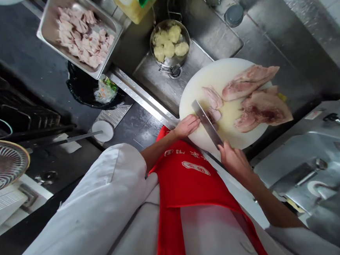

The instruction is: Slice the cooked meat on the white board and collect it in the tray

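My right hand (233,159) is closed round the handle of a cleaver (206,124), whose broad blade lies slantwise over the near left part of a round white cutting board (190,90). At the blade's left side is my left hand (188,126), its fingers pressed together at the board's edge; whatever is under the fingertips is hidden. Just beyond the blade lie small pale pink meat slices (213,97), partly covered by it. Farther right on the board rest a long piece of raw meat (249,82) and a thicker slab with a pale fatty rim (264,110).
A metal sink (145,76) holds a pot (170,64) of pale yellow round pieces. At upper left, a steel tray (43,33) contains cut meat above a black-lined bin (76,93). A fan (5,166) stands left; a second basin (309,144) is right.
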A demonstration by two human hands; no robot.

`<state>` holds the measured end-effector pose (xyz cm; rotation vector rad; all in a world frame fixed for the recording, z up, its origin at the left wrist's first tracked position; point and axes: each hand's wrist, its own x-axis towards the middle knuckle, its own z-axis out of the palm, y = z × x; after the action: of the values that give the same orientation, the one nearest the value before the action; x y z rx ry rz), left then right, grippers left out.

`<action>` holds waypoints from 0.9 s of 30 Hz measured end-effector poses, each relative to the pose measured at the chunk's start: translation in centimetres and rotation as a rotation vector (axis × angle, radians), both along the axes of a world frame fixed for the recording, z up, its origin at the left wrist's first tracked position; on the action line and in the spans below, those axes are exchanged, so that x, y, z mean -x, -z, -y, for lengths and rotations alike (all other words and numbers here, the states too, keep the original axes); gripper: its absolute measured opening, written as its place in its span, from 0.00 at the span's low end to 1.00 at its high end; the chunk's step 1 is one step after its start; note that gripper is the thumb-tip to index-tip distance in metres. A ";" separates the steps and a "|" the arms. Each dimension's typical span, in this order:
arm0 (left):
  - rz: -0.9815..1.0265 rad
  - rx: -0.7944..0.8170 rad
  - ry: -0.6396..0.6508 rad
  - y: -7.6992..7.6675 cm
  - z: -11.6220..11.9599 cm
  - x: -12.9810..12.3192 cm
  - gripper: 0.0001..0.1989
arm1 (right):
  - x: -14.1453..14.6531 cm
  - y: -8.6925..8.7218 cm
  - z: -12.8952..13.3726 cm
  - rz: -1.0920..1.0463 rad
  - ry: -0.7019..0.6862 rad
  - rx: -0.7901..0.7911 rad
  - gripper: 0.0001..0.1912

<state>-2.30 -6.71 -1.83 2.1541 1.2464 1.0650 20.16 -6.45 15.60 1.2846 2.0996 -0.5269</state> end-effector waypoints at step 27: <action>0.069 0.097 -0.024 0.5 0.8 0.2 0.17 | 4.8 1.6 -2.4 -0.042 0.013 -0.054 0.19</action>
<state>-2.51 -7.51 -2.34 2.0186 1.2689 1.0575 15.32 -4.03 13.98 1.3292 2.1542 -0.5106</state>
